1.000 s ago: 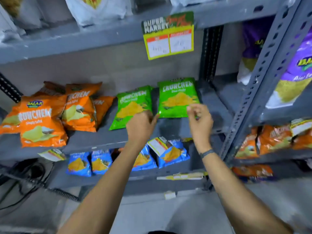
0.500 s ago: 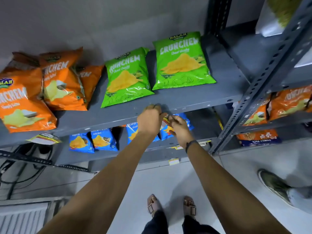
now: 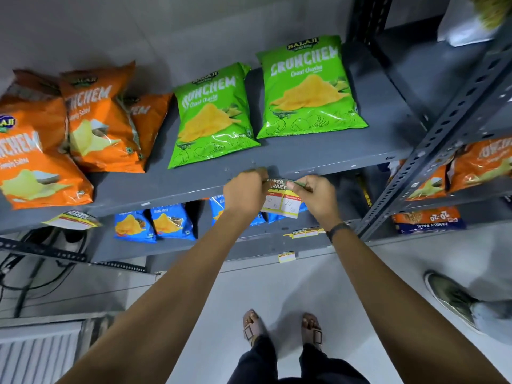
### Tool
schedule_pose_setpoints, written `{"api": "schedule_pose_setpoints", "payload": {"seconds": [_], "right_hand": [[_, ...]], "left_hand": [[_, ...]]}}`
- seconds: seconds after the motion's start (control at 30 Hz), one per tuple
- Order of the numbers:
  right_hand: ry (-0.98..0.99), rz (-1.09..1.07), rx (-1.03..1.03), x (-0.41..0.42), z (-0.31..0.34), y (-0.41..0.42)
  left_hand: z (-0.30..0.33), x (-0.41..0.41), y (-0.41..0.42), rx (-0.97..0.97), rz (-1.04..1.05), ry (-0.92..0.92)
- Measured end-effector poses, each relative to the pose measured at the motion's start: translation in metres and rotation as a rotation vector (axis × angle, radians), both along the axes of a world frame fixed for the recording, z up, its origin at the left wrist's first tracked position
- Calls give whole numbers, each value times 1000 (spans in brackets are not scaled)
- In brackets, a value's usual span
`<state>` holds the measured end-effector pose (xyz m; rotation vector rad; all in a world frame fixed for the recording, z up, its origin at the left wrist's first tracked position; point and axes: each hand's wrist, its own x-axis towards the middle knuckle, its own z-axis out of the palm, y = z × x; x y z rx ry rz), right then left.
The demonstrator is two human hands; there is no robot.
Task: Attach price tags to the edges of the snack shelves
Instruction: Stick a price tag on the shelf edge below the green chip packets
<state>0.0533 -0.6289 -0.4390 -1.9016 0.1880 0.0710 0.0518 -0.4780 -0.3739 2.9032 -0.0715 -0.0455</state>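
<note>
A yellow and white price tag [image 3: 281, 199] with a green header hangs against the front edge of the grey shelf [image 3: 171, 189], below two green chip bags [image 3: 309, 88]. My left hand [image 3: 245, 189] pinches the tag's top left corner at the shelf lip. My right hand [image 3: 314, 191] pinches its top right corner. Another price tag [image 3: 72, 218] hangs from the same edge further left, below the orange chip bags [image 3: 99, 120].
Blue snack bags [image 3: 153, 224] lie on the shelf below, whose edge also carries small tags [image 3: 304, 233]. A perforated grey upright [image 3: 432, 151] stands to the right, with more orange bags behind it. Another person's shoe [image 3: 448, 295] is on the floor at right.
The view has tilted down from the upper shelf. Both hands dropped from the green bags to the shelf's front edge, and the tag now hangs spread between them.
</note>
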Motion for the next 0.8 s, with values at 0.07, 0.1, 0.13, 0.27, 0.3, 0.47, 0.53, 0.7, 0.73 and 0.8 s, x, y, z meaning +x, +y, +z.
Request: {"api": "schedule_pose_setpoints", "payload": {"seconds": [0.07, 0.1, 0.13, 0.27, 0.3, 0.47, 0.53, 0.7, 0.73, 0.8], "right_hand": [[-114, 3, -281, -2, 4, -3], [-165, 15, -409, -2, 6, -4], [-222, 37, -536, -2, 8, -5], [-374, 173, -862, -2, 11, -6], [-377, 192, -895, -1, 12, -7], [-378, 163, -1009, -2, 24, -3], [-381, 167, -998, -2, 29, -3], [-441, 154, -977, -1, 35, -7], [-434, 162, -951, 0, 37, -8], [-418, 188, -933, 3, 39, -10]], "left_hand": [[-9, -7, 4, 99, -40, -19], [-13, -8, 5, 158, -57, -23], [-16, -9, 5, 216, -68, -24], [-22, -6, 2, 342, -65, 2], [-23, -4, 1, 346, -59, 8], [-23, 1, 1, 268, -22, -23], [-22, 1, 2, 224, -16, -48], [-16, 1, 5, 209, -20, -68], [-14, 2, 6, 203, -19, -72], [-11, 3, 6, 195, -21, -82]]}}
